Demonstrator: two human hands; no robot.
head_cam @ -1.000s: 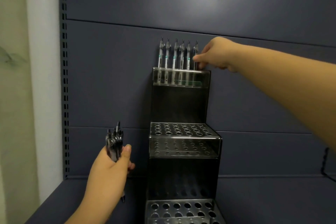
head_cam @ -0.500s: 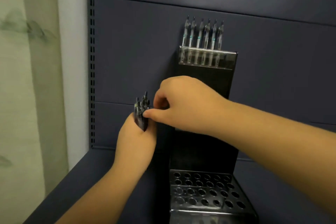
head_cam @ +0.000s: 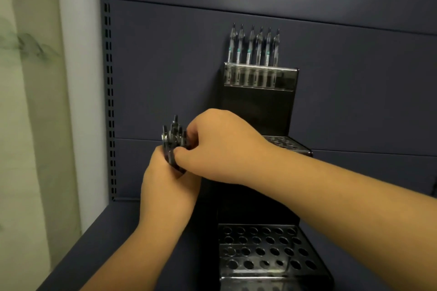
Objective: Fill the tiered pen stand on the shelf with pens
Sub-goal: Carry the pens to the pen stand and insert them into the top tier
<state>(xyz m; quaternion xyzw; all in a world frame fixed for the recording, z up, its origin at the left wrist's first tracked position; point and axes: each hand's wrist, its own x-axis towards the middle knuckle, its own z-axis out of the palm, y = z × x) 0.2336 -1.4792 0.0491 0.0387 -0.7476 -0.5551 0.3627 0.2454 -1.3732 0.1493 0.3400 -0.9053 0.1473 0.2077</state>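
My left hand (head_cam: 165,184) grips a bundle of pens (head_cam: 173,139) just left of the pen stand (head_cam: 260,106). My right hand (head_cam: 220,146) pinches one pen from that bundle. Six pens (head_cam: 254,47) sit in the stand's top tier.

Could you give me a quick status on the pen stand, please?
Left hand grips pen bundle; right hand pinches one. Six pens in stand top tier. Nothing obstructing.

Six pens (head_cam: 254,52) stand in the top tier of one three-tiered pen stand (head_cam: 260,101). One bundle of pens (head_cam: 173,136), too tightly bunched to count, sits between two hands' fingers.
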